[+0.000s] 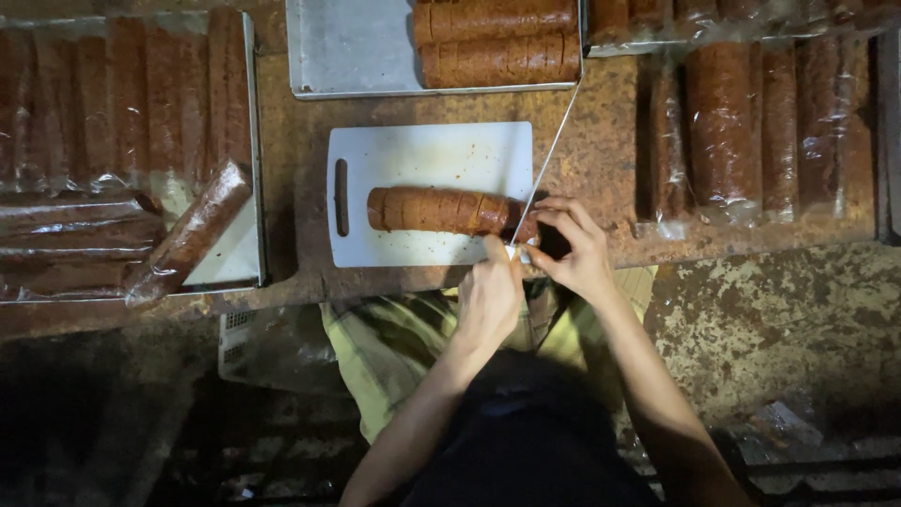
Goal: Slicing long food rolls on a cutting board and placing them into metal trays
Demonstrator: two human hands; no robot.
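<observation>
A brown sliced log of food (436, 209) lies across a white cutting board (422, 155). A long thin knife blade (554, 141) slants down into the log's right end. My left hand (488, 296) is closed on the knife's handle at the board's front edge. Fingers of my right hand (572, 244) rest on the right end of the log, right beside the blade.
A metal tray (352, 52) behind the board holds two sliced logs (497, 38). Plastic-wrapped logs (751, 122) lie at the right. On the left, another tray (239, 253) carries several wrapped logs (192, 230). The rusty tabletop (601, 160) ends at a near edge above my lap.
</observation>
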